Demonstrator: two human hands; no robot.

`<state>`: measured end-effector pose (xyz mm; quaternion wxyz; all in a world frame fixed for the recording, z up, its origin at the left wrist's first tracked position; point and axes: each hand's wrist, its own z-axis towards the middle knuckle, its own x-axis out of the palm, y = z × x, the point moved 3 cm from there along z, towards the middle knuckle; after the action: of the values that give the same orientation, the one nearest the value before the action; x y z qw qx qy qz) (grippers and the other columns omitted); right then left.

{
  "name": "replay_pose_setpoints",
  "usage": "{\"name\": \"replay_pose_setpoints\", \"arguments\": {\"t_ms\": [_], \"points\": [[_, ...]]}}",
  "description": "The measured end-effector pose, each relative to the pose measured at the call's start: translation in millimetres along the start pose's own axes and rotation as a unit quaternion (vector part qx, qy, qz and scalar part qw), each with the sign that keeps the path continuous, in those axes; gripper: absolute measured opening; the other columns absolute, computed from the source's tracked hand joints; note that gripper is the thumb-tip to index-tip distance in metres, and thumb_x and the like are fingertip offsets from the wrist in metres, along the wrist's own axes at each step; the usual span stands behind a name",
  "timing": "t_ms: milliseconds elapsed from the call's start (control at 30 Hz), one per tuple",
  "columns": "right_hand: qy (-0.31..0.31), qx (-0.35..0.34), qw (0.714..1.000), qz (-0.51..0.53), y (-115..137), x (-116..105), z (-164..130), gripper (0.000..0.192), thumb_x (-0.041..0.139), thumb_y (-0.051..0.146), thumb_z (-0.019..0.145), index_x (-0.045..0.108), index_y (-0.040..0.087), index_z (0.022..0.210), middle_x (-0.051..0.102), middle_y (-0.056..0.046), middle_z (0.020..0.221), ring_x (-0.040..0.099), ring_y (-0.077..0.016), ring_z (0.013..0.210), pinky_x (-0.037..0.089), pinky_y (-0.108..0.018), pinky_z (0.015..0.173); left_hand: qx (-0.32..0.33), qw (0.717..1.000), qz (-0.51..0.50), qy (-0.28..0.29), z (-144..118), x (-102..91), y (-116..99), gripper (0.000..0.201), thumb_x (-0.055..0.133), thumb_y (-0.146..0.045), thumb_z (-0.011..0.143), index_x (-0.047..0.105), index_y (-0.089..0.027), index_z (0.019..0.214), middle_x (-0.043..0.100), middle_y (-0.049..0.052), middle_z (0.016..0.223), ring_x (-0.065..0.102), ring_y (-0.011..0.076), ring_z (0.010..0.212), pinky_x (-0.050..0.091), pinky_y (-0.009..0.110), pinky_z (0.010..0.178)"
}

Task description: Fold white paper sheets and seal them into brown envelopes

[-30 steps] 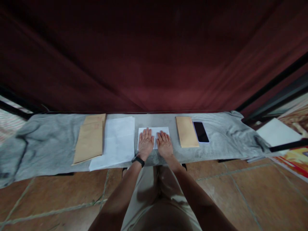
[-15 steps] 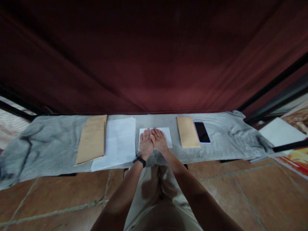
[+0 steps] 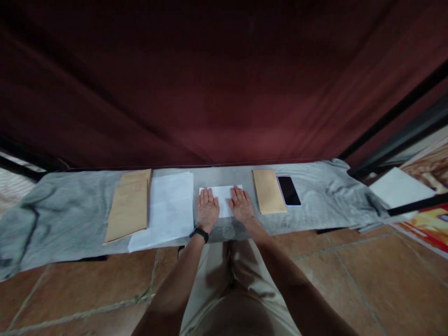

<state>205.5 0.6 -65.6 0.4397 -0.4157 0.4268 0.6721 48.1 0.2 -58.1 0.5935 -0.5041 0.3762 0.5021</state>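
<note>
A dark red curtain (image 3: 224, 84) fills the whole upper half of the frame. Below it, a grey cloth (image 3: 63, 210) covers the long worktop that runs across the middle from left edge to right. Left of centre lies a stack of white sheets (image 3: 168, 207), and just beside it, further left, a large brown envelope (image 3: 129, 205) overlaps its edge. Right of centre sits a smaller brown envelope (image 3: 269, 191), with a black phone (image 3: 289, 191) lying right against its right side. At centre, my folded white paper (image 3: 221, 198) rests on the cloth between the white sheets and the smaller envelope. My left hand (image 3: 207, 211) lies flat on its left part, fingers straight and close together, gripping nothing; my right hand (image 3: 241, 206) presses flat on its right part the same way. A black wristband (image 3: 199, 233) circles my left wrist.
</note>
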Motion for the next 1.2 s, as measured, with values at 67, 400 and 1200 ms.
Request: {"name": "replay_pose_setpoints", "arguments": {"t_ms": [67, 400, 1200], "points": [[-0.004, 0.003, 1.0, -0.004, -5, -2, -4, 0.057, 0.036, 0.04, 0.106, 0.041, 0.006, 0.152, 0.04, -0.017, 0.158, 0.039, -0.0294, 0.147, 0.028, -0.047, 0.121, -0.015, 1.0, -0.004, -0.019, -2, -0.2, 3, 0.06, 0.028, -0.031, 0.102, 0.035, -0.001, 0.153, 0.033, 0.021, 0.161, 0.025, 0.0278, 0.153, 0.023, 0.048, 0.124], [-0.034, 0.009, 0.999, 0.01, -22, -4, -20, 0.06, 0.035, 0.042, 0.107, 0.038, 0.004, 0.153, 0.041, -0.021, 0.157, 0.04, -0.0313, 0.145, 0.03, -0.051, 0.118, -0.011, 0.996, -0.028, -0.082, -12, -14.0, 5, 0.062, 0.025, -0.032, 0.102, 0.035, 0.002, 0.152, 0.038, 0.026, 0.157, 0.029, 0.0315, 0.151, 0.028, 0.054, 0.122], [0.031, -0.026, 0.995, 0.09, 29, 1, 9, 0.054, 0.025, 0.031, 0.108, 0.044, 0.005, 0.15, 0.042, -0.018, 0.157, 0.033, -0.0245, 0.15, 0.028, -0.048, 0.122, 0.152, 0.983, -0.008, 0.1, -19, -5.3, -34, 0.059, 0.032, -0.021, 0.098, 0.032, -0.009, 0.156, 0.026, 0.016, 0.166, 0.013, 0.0273, 0.156, 0.011, 0.052, 0.127]]}}
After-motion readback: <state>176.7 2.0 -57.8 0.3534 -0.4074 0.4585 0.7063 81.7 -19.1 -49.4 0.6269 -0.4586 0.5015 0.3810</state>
